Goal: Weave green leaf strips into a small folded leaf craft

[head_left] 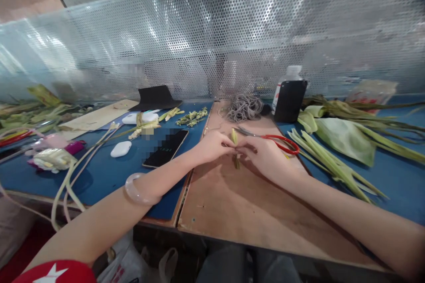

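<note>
Both hands meet over the bare wooden board (229, 203). Between them stands a short, narrow bundle of yellow-green plant strips (236, 162), roughly upright. My left hand (214, 146) pinches it from the left with thumb and fingers together. From the other side my right hand (264, 154) closes its fingertips on the same bundle, and parts of it are hidden behind the fingers. Just beyond my right hand lie red-handled scissors (286, 145), their blades pointing left. A tangled heap of grey cord (245, 107) rests farther back on the board.
Left on the blue tabletop lie a phone (166, 149), a white earbud case (121, 149) and small braided pieces (192, 117). To the right are green leaf strips (332, 163), a black phone (291, 101) propped against a white bottle (294, 70). A perforated metal screen (186, 44) stands behind.
</note>
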Action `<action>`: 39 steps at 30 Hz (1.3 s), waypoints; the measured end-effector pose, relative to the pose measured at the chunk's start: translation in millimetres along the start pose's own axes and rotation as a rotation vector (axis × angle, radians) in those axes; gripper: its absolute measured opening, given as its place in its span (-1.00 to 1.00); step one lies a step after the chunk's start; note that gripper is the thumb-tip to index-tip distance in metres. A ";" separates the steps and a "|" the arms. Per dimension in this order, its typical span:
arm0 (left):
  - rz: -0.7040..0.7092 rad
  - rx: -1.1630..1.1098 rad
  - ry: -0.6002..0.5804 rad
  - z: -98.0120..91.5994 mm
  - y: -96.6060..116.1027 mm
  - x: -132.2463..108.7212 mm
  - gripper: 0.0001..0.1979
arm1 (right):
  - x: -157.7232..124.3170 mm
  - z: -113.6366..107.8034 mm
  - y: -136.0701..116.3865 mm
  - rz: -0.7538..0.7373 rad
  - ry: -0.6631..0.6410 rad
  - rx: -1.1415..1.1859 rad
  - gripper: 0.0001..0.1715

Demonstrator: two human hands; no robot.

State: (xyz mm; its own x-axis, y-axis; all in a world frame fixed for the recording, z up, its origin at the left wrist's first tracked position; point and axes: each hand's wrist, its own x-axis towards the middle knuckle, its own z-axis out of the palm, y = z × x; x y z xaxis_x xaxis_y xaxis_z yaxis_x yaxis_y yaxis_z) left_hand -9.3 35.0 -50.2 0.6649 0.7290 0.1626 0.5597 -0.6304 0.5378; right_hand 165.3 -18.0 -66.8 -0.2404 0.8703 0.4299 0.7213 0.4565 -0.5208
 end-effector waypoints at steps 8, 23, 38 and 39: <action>-0.016 0.004 -0.063 3.7 -7.6 6.8 -0.68 | 3.9 -2.8 7.9 -0.069 -0.062 -0.047 -0.88; -0.025 -0.037 -0.131 3.8 -10.7 14.5 -0.78 | 12.5 -5.3 24.6 -0.082 -0.202 0.030 -0.84; -0.045 0.059 -0.147 2.7 -3.1 17.5 -0.81 | 20.1 -4.7 23.6 -0.345 -0.159 -0.012 -0.71; -0.039 0.063 -0.154 3.0 -3.3 18.3 -0.81 | 21.6 -5.0 24.7 -0.365 -0.165 -0.022 -0.72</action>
State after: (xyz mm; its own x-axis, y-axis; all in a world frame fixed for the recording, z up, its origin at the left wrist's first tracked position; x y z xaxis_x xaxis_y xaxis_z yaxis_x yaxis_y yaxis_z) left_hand 2.6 49.6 -51.5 0.7073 0.7068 0.0112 0.6134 -0.6215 0.4873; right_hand 181.1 11.2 -66.7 -0.5836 0.6704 0.4582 0.5827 0.7387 -0.3388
